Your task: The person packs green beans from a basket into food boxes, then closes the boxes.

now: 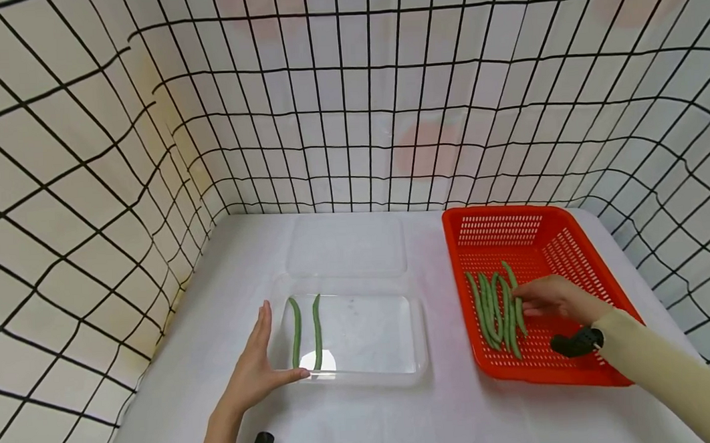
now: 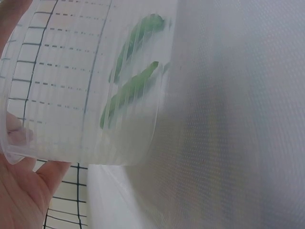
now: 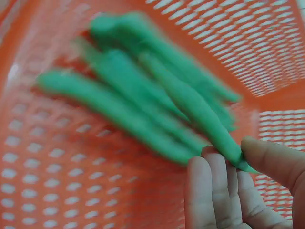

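Observation:
In the head view, a clear plastic container (image 1: pixel 420 342) holds two green beans, one near its left wall (image 1: pixel 296 331) and another (image 1: pixel 317 327) just right of it. My left hand (image 1: pixel 251 371) spans the container's near left corner, fingers straight along the left side and thumb on the front rim. Over at the right, my right hand (image 1: pixel 558 298) is inside a red plastic basket (image 1: pixel 538 376). Its thumb and fingers pinch one end of a green bean (image 3: pixel 200 114), seen in the right wrist view. Several more green beans (image 1: pixel 486 308) lie side by side in the basket.
Behind the container lies a flat clear plastic piece (image 1: pixel 344 245), perhaps its lid. A white cloth (image 1: pixel 365 421) covers the table. Black wire grid (image 1: pixel 349 108) stands along the back and both sides.

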A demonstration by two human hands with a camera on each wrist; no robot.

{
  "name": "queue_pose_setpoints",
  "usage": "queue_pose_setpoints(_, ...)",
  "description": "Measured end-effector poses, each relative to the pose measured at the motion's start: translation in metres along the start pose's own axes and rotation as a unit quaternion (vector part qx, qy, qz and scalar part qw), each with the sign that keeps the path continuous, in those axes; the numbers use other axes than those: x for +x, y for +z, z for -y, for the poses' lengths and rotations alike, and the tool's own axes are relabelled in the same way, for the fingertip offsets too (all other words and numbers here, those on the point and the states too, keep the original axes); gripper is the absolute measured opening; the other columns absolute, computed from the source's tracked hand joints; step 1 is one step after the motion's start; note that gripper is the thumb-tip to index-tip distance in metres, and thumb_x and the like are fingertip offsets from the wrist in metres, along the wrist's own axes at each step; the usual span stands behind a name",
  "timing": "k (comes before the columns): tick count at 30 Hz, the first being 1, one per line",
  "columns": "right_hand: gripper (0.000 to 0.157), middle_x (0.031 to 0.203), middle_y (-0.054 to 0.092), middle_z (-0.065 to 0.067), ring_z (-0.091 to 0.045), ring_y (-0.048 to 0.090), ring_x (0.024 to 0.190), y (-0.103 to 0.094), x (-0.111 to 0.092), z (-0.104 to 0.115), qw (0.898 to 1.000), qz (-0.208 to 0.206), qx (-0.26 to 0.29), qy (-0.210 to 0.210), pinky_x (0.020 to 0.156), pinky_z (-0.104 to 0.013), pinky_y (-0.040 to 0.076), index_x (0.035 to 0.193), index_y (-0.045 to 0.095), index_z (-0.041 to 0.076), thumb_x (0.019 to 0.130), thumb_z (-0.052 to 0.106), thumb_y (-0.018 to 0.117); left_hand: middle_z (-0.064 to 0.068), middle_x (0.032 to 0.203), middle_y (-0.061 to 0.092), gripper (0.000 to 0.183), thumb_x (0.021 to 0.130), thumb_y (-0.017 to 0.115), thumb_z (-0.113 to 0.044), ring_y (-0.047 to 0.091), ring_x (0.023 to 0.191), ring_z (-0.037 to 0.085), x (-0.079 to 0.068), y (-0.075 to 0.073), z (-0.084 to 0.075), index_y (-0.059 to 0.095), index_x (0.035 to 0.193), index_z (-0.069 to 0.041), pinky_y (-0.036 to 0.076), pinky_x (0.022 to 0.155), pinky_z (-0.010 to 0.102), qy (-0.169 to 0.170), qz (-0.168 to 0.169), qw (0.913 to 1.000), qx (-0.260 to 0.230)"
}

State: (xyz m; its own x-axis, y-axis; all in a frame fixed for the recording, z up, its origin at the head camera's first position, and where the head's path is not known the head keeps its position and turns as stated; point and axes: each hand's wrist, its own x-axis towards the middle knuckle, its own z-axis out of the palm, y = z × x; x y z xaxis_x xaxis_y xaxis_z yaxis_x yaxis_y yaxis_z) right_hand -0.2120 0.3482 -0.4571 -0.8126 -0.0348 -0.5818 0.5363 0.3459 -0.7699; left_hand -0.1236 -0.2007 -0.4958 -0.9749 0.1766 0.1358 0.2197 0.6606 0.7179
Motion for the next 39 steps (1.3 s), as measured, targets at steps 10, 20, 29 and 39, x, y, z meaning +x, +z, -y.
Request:
queue_pose_setpoints(10, 0.041, 0.095, 0.066, -0.009, -0.021, 0.066, 0.082, 0.049, -0.023, 0.068, 0.993, 0.059, 0.078, -0.064, 0.081, -0.037, 0.052, 0.120, 0.057, -0.007, 0.093, 0.022, 0.064, 0.012, 0.158, 0.002, 0.137, 0.055, 0.086, -0.056, 0.008, 0.141, 0.036, 0.001, 0.000, -0.001, -0.006, 0.152, -0.029, 0.021, 0.102, 0.065, -0.004, 0.004, 0.9999, -0.010)
queue_pose_setpoints(20, 0.030, 0.087, 0.066, -0.014, -0.021, 0.065, 0.072, 0.176, -0.008, 0.111, 0.989, 0.111, 0.088, -0.039, 0.073, -0.033, 0.055, 0.107, 0.061, -0.008, 0.087, 0.013, 0.070, 0.010, 0.158, 0.001, 0.137, 0.054, 0.085, -0.058, 0.008, 0.141, 0.036, 0.000, 0.003, 0.000, -0.004, 0.153, -0.026, 0.021, 0.101, 0.065, -0.008, 0.001, 0.9999, -0.006)
queue_pose_setpoints(29, 0.016, 0.080, 0.067, -0.013, -0.018, 0.066, 0.062, 0.257, -0.002, 0.115, 0.981, 0.184, 0.030, -0.052, 0.066, -0.033, 0.056, 0.094, 0.066, -0.004, 0.085, 0.008, 0.071, 0.012, 0.158, 0.004, 0.137, 0.054, 0.088, -0.051, 0.009, 0.141, 0.036, 0.000, 0.005, -0.001, -0.003, 0.153, -0.027, 0.022, 0.101, 0.065, -0.005, -0.011, 0.9999, -0.010)
queue_pose_setpoints(39, 0.011, 0.072, 0.064, -0.010, -0.015, 0.062, 0.056, 0.289, 0.011, 0.106, 0.986, 0.161, 0.007, -0.035, 0.059, -0.029, 0.055, 0.085, 0.064, -0.002, 0.082, 0.005, 0.072, 0.011, 0.158, 0.002, 0.137, 0.053, 0.088, -0.052, 0.010, 0.141, 0.038, 0.000, 0.003, -0.001, -0.003, 0.153, -0.027, 0.023, 0.100, 0.065, -0.007, -0.012, 0.9998, -0.012)
